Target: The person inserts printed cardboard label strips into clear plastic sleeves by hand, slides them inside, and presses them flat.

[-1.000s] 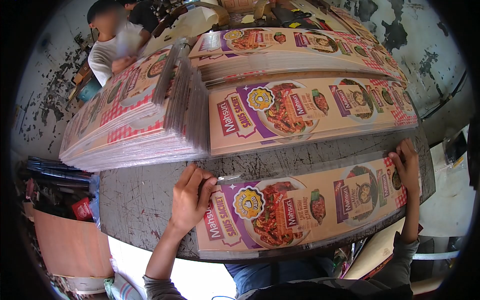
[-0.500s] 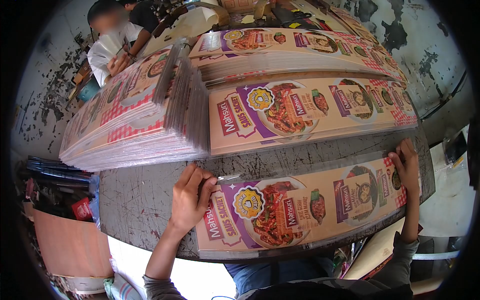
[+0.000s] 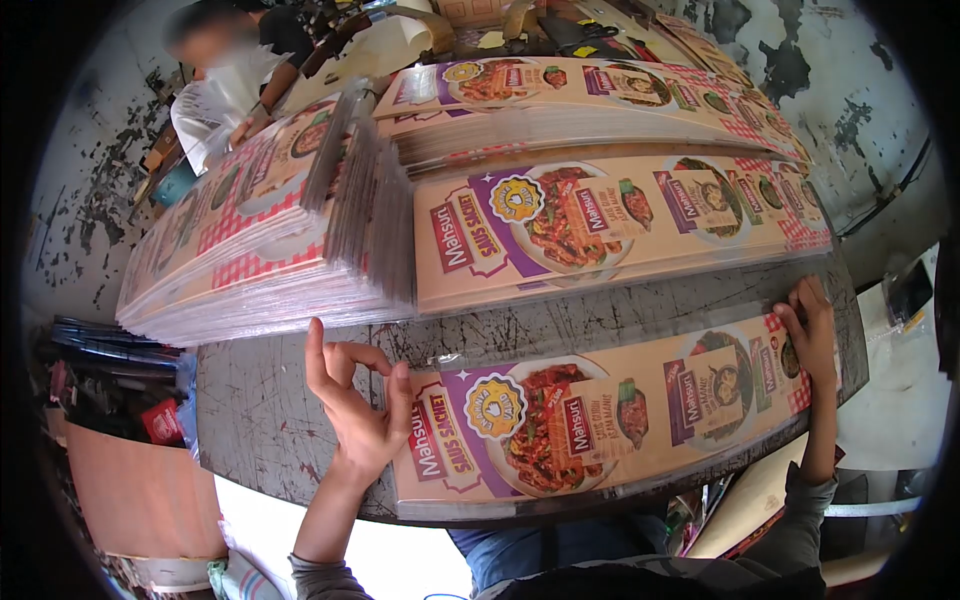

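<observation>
A long printed food banner (image 3: 600, 420) in clear plastic lies flat along the table's near edge. My left hand (image 3: 358, 410) is at its upper left corner, fingers spread and the index finger raised, holding nothing. At the banner's right end my right hand (image 3: 812, 335) has thumb and fingers closed around the edge. A small clear strip (image 3: 448, 358) sticks out at the top left of the banner. Just beyond lies a short stack of matching banners (image 3: 620, 225).
A tall, leaning stack of sleeved prints (image 3: 270, 230) stands at the left on the scratched dark table (image 3: 260, 400). Another stack (image 3: 600, 120) lies at the back. A person (image 3: 225, 85) in white works at the upper left, and a dark-sleeved person is behind.
My left hand has let go of the banner's upper left corner, shifted slightly left and spread its fingers. My right hand has stayed in place. The person in white has lowered their head and hands.
</observation>
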A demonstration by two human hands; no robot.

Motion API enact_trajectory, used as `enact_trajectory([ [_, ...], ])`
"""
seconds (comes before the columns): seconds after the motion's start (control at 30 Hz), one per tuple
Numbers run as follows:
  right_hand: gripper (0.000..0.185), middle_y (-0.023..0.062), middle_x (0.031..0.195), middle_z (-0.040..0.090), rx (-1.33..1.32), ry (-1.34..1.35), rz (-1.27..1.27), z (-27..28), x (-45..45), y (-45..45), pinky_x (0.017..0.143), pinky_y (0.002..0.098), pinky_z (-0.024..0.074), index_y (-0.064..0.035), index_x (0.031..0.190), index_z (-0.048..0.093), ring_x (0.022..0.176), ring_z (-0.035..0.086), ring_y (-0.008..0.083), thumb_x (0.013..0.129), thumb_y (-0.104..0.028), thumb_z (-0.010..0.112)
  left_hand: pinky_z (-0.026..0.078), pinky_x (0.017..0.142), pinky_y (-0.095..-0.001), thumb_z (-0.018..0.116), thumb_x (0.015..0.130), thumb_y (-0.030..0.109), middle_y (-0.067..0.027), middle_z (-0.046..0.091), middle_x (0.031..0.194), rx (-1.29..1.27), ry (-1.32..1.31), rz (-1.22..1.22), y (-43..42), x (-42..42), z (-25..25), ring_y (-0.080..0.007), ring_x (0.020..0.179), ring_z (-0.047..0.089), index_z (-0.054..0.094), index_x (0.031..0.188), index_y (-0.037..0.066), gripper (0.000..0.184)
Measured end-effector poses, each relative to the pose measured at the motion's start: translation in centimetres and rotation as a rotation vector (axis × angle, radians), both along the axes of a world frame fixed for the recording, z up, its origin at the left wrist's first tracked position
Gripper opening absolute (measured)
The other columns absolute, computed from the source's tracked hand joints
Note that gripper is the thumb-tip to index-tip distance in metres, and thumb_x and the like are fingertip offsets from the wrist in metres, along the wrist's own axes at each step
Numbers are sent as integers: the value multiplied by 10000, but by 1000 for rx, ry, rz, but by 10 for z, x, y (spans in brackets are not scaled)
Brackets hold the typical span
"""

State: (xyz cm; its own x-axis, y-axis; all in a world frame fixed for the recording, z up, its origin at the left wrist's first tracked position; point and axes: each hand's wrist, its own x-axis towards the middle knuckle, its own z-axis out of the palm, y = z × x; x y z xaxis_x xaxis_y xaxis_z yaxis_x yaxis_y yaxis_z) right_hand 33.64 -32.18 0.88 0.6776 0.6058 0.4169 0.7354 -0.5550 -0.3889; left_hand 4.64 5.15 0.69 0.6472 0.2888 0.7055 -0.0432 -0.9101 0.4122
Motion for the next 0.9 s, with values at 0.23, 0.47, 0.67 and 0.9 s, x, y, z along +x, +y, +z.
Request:
enact_trajectory([
  [0.23, 276, 117, 675, 350, 5, -6, 13, -2, 1, -1, 565, 353, 297, 25, 720, 401, 633, 361, 280, 755, -114, 637, 346, 713, -282, 527, 818, 6, -59, 468, 742, -51, -4, -19, 0, 0, -1, -123, 694, 430, 37, 1379, -24, 746],
  [0.47, 273, 114, 674, 350, 8, -11, 15, -1, 1, 0, 559, 350, 299, 22, 725, 403, 627, 361, 278, 756, -118, 636, 338, 720, -292, 517, 812, -6, -51, 470, 720, -44, -7, -30, -2, 1, 1, -122, 697, 429, 32, 1380, -31, 747],
  [0.67, 271, 122, 673, 351, -1, -17, 6, 0, 0, 1, 565, 357, 304, 22, 723, 407, 631, 367, 282, 758, -123, 634, 343, 588, -282, 473, 823, -23, -43, 461, 687, 219, -104, -190, 9, -9, -6, -122, 585, 403, -54, 1383, -19, 769],
  [0.9, 284, 129, 676, 356, 21, -23, -4, 1, -2, 0, 571, 363, 309, 17, 716, 398, 629, 369, 287, 771, -143, 626, 364, 523, -293, 534, 827, 119, -50, 492, 620, 567, -163, -242, 9, -18, 3, -153, 545, 447, 250, 1295, -22, 565],
])
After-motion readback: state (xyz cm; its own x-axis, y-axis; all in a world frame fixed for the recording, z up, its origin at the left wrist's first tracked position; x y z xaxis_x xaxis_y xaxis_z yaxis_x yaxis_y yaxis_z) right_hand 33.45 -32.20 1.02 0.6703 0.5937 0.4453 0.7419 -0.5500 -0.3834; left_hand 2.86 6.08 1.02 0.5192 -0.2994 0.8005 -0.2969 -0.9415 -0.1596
